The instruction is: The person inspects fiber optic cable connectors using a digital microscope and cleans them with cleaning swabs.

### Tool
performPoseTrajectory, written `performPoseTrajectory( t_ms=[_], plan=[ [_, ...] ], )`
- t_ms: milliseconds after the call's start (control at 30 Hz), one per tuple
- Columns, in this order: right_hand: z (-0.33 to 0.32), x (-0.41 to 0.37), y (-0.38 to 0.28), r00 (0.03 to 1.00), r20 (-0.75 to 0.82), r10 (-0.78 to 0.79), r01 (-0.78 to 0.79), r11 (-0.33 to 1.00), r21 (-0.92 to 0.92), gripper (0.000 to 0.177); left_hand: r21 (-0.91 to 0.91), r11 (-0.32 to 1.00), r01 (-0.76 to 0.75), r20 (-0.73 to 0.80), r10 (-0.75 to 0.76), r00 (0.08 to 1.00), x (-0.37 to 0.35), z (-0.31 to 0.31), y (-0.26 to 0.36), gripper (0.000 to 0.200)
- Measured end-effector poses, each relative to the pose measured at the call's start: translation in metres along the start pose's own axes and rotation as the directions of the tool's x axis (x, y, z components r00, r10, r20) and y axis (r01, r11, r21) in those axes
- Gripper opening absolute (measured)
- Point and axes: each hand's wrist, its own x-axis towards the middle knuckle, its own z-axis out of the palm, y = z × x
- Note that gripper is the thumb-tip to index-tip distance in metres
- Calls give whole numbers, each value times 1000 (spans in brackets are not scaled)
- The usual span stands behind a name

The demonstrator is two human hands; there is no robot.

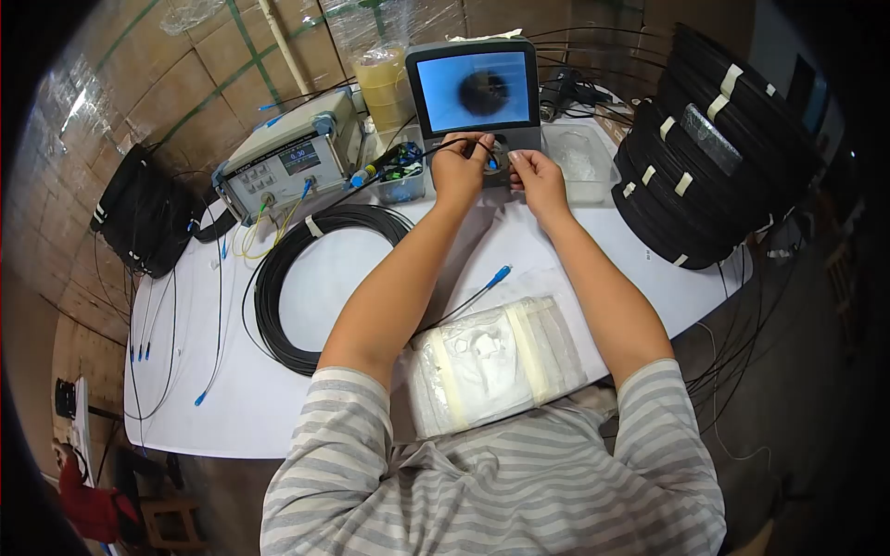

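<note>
My left hand (461, 173) is closed on a black fiber optic cable (454, 142), just below the screen of an inspection monitor (476, 90). The blue connector (492, 161) on the cable shows by my left fingertips, at the front of the monitor's base. On the screen is a dark round shape against blue. Beside it my right hand (540, 181) is pinched, with its fingertips close to the same spot; whatever it holds is too small to make out. Another blue cable connector (501, 275) lies on the table below my hands.
A coil of black cable (271, 287) lies left on the white table (222, 422). Behind it stands a test meter (292, 162). A bin of small connectors (400, 176) and a clear tray (579, 162) flank the monitor. Stacked cable coils (714, 148) rise at right; a taped pad (496, 357) lies in front.
</note>
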Motion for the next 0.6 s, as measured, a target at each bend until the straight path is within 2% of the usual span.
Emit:
performPoseTrajectory(
  t_ms=[133,333,600],
  plan=[
    [1,-1,0,1000,-1,-2,2,1000,16,27,-12,1000,10,-1,-10,1000,0,0,1,27],
    [1,-3,-5,1000,-13,5,-5,1000,-3,28,62,995,-74,-37,77,996,1,1,-2,28],
    [1,-3,-4,1000,-13,12,-12,1000,-3,28,22,1000,-13,-30,14,999,1,1,-2,28]
  ],
)
